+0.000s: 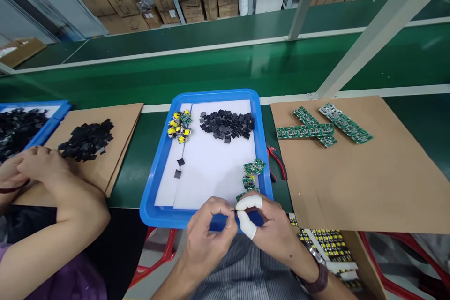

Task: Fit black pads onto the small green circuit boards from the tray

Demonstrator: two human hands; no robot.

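My left hand (207, 232) and my right hand (267, 225) meet at the near edge of a blue tray (154, 173). Both are pinched together on something tiny that I cannot make out. White finger cots cover my right thumb and forefinger. On the tray's white sheet lie a pile of small black parts (228, 124), a cluster of yellow components (179, 126), two loose black parts (178, 168) and a few small green circuit boards (251, 173) just beyond my right hand.
Red-handled cutters (277, 161) lie right of the tray. Green circuit board strips (321, 126) rest on cardboard (351, 178) at the right. A co-worker's arms (52, 197) are at the left beside black parts (87, 138) on cardboard. A green conveyor belt (211, 70) runs behind.
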